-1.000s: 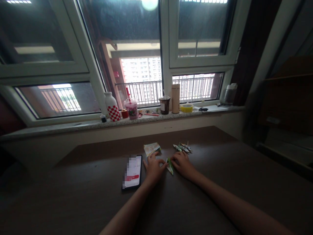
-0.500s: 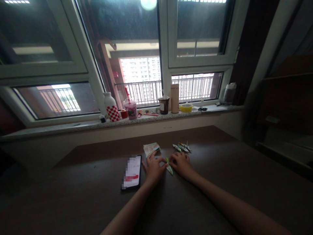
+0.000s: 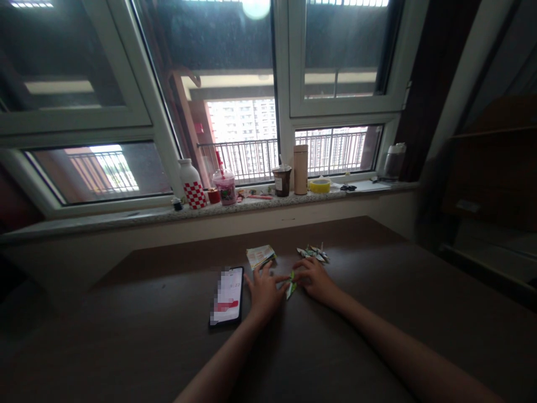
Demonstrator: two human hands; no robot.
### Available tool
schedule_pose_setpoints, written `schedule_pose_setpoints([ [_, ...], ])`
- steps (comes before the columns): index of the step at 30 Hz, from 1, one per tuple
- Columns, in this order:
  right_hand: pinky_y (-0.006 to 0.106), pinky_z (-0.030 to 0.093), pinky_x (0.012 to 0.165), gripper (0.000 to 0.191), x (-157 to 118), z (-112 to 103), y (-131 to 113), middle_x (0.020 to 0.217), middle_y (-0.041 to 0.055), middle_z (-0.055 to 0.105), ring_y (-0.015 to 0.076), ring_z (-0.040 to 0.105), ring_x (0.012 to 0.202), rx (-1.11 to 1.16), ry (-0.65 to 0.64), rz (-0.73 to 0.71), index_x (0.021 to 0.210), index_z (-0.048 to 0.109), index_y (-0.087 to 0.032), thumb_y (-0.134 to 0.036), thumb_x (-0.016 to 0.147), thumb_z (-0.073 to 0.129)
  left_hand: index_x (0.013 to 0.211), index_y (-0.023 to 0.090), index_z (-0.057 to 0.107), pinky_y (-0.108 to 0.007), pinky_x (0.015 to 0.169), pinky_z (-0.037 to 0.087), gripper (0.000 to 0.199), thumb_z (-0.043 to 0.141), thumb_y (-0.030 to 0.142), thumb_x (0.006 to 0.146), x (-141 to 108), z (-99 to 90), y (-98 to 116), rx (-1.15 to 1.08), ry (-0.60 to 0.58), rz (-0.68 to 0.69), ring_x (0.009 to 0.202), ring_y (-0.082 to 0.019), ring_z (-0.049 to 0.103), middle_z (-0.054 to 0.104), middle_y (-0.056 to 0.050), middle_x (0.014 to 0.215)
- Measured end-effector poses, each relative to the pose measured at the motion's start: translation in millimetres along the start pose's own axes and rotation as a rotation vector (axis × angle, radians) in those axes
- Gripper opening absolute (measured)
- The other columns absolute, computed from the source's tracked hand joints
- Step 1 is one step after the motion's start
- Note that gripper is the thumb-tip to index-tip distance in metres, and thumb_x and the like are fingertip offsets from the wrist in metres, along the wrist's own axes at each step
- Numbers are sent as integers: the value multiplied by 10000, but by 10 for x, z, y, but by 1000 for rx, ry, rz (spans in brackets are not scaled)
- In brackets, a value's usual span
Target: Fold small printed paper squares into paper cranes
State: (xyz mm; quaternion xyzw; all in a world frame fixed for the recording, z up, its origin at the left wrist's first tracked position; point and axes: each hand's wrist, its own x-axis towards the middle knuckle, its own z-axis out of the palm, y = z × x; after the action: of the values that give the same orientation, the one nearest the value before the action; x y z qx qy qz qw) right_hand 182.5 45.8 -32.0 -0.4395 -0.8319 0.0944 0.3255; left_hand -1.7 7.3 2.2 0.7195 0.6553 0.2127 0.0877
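Observation:
Between my two hands is a small folded paper piece (image 3: 290, 289), narrow, pointed, green and whitish, close above or on the brown table (image 3: 168, 358). My left hand (image 3: 267, 290) has thumb and index finger closed on its left side, the other fingers spread forward. From the right, my right hand (image 3: 315, 280) pinches its upper end, fingers curled. A stack of printed paper sheets (image 3: 260, 255) lies just beyond my left hand. Past my right hand sits a small pile of similar folded paper pieces (image 3: 314, 253).
Left of my left hand lies a phone (image 3: 227, 296) with a lit screen. On the windowsill behind stand a checkered bottle (image 3: 193, 187), a pink drink cup (image 3: 225, 187), a dark cup (image 3: 282, 182), a tan flask (image 3: 300, 169), yellow tape (image 3: 319, 185) and scissors (image 3: 348, 188).
The folded paper has turned, its lower tip swinging from right to left and more green showing. My right hand has shifted slightly, while my left fingers have re-spread a little.

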Motion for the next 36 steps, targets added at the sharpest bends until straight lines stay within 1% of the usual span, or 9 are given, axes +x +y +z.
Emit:
schedule_pose_setpoints([
  [3,486,341,1062,250,7,-53,-12,1093,16,715,255,495,1202,11,-32,-99,886,760,-291,-91,797,639,978,372,761,-720,1105,37,193,681,352,804,-1,-6,16,-16,33,10,1409,-340,255,466,-34,1466],
  [6,472,352,1060,233,11,-89,-34,1003,20,739,253,520,1187,14,-64,-128,902,757,-274,-98,808,638,890,366,777,-719,1104,47,130,686,345,800,-5,-16,17,-2,55,28,1399,-336,273,490,-30,1444],
  [12,454,370,1053,151,0,-113,-49,946,44,725,252,531,1174,-51,-60,-169,914,756,-266,-184,833,659,950,379,772,-733,1098,25,210,609,460,844,3,-29,-33,41,18,52,1401,-356,280,466,-48,1472],
  [16,490,306,1109,156,-8,-114,-58,899,31,712,245,535,1173,-128,-36,-258,894,755,-277,-185,854,635,985,403,753,-750,1086,64,188,656,391,825,4,-34,-33,31,10,77,1390,-352,300,486,-33,1447],
  [19,504,258,1142,142,-7,-119,-79,887,33,702,244,540,1171,-205,-47,-308,896,748,-269,-227,882,614,910,368,763,-733,1096,100,140,667,315,822,-2,-35,-24,27,48,94,1368,-335,331,513,-19,1411],
  [22,514,239,1151,160,-7,-131,-108,892,45,690,245,539,1180,-270,-63,-320,895,734,-243,-246,909,574,839,357,769,-726,1105,70,101,695,298,803,-3,-32,-41,38,66,126,1363,-325,333,523,-6,1399],
  [26,538,222,1148,177,-15,-131,-133,930,55,678,249,527,1195,-306,-61,-297,922,709,-228,-255,929,534,848,378,774,-730,1104,14,95,747,376,757,2,-36,-81,61,42,158,1371,-337,318,519,-3,1412],
  [29,552,213,1140,160,-31,-102,-139,979,58,668,255,507,1213,-288,-61,-226,947,693,-232,-280,928,542,847,369,777,-730,1103,14,88,728,384,775,-2,-53,-80,69,26,157,1370,-338,323,524,-7,1411],
  [36,545,220,1118,135,-57,-10,-205,1085,74,637,269,456,1209,-196,-43,17,931,684,-227,-308,905,578,849,357,776,-715,1098,94,96,721,384,776,2,-68,-33,-14,10,32,1382,-325,321,492,-37,1432],
])
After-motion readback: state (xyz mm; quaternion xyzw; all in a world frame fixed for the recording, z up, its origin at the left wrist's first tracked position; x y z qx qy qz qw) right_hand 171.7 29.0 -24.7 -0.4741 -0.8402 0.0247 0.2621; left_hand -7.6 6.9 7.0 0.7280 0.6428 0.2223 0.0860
